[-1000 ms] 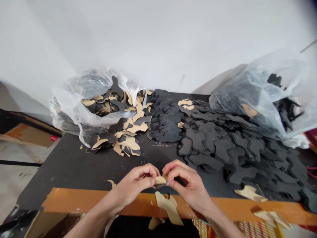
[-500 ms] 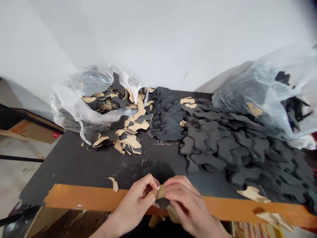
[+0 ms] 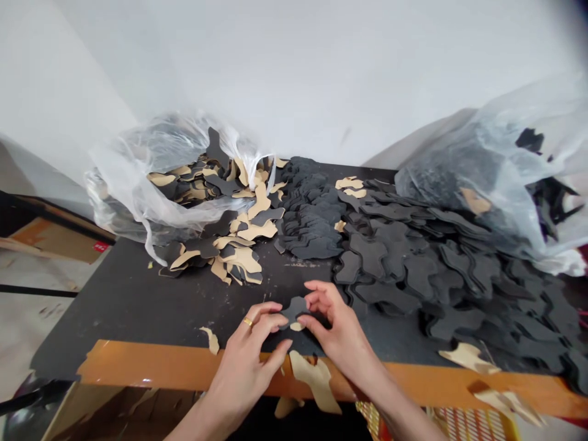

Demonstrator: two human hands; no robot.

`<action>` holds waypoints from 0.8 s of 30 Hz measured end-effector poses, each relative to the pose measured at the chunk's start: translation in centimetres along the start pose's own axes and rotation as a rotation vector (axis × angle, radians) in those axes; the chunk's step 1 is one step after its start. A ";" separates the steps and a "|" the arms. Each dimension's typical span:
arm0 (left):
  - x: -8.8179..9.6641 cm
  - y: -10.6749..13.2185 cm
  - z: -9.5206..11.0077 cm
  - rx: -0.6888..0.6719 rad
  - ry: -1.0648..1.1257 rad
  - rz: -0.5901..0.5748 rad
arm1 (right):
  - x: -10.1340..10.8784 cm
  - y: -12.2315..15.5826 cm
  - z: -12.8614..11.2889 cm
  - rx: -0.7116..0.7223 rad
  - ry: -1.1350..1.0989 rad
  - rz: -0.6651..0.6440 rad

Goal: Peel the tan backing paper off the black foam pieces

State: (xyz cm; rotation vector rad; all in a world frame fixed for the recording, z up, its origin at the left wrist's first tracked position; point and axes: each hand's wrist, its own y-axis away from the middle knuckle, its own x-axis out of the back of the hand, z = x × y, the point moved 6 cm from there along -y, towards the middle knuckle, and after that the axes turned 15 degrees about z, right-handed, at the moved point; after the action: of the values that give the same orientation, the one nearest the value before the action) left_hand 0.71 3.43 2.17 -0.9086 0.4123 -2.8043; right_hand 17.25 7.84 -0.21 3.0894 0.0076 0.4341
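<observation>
Both of my hands hold one small black foam cut-out (image 3: 294, 309) just above the dark table (image 3: 138, 306) near its front edge. My left hand (image 3: 250, 361), with a ring on one finger, pinches its left side. My right hand (image 3: 335, 331) pinches its right side with curled fingers. A strip of tan backing paper (image 3: 316, 381) hangs below the cut-out over the orange table edge (image 3: 151, 370).
A wide heap of black cut-outs (image 3: 413, 263) covers the right half of the table. Tan-backed pieces (image 3: 239, 245) spill from a clear plastic bag (image 3: 138, 177) at the back left. Another plastic bag (image 3: 500, 177) sits at the right. Tan scraps (image 3: 468, 358) lie on the front edge.
Both hands have moved up and forward from the table edge. The tan backing has come away from the black piece and now hangs below it.
</observation>
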 end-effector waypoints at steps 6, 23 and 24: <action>-0.2 -0.5 -0.1 -0.195 -0.079 0.117 | -0.4 -0.9 -0.2 0.005 0.047 -0.051; -0.9 0.0 -0.1 -0.334 -0.187 0.172 | 0.8 1.5 -1.5 0.447 0.408 0.028; -0.9 -0.1 -0.1 -0.334 -0.189 0.171 | 0.8 1.7 -1.4 0.476 0.415 0.043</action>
State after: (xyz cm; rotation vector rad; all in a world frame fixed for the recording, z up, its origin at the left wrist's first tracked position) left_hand 1.36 3.71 1.63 -1.1305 0.9012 -2.5091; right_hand 17.63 6.22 1.40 3.3776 0.0596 1.2316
